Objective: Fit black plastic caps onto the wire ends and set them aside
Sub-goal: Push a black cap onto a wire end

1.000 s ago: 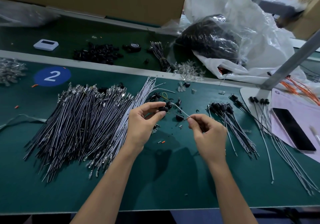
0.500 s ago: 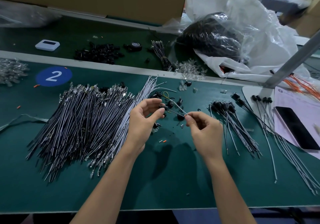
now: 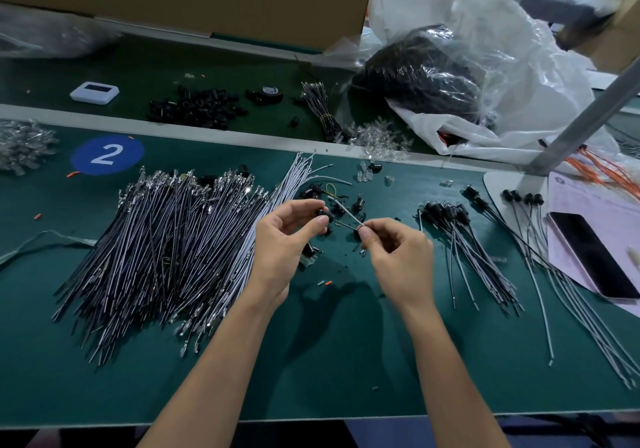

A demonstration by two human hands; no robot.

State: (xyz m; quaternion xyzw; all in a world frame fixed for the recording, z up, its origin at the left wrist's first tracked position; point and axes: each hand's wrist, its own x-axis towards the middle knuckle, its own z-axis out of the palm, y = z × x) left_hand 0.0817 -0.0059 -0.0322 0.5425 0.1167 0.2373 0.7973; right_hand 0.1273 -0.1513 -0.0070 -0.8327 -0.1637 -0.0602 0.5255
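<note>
My left hand (image 3: pixel 282 239) pinches a small black plastic cap (image 3: pixel 323 214) between thumb and fingers. Just to its right, my right hand (image 3: pixel 398 257) pinches a thin grey wire (image 3: pixel 348 213) whose free end points up and left, past the cap. A big heap of uncapped grey wires (image 3: pixel 166 250) lies left of my hands. Several loose black caps (image 3: pixel 346 205) are scattered on the green mat behind my fingers. Capped wires (image 3: pixel 464 239) lie in a bundle to the right.
A phone (image 3: pixel 592 255) lies on paper at the right edge, beside more capped wires (image 3: pixel 519 201). A plastic bag of black parts (image 3: pixel 426 73), a pile of black caps (image 3: pixel 197 108) and a white device (image 3: pixel 94 92) sit on the back shelf. A metal post (image 3: pixel 585 111) rises at the right.
My hands have stayed close together. The left fingers shifted on the cap, and the wire's free end now reaches past the cap.
</note>
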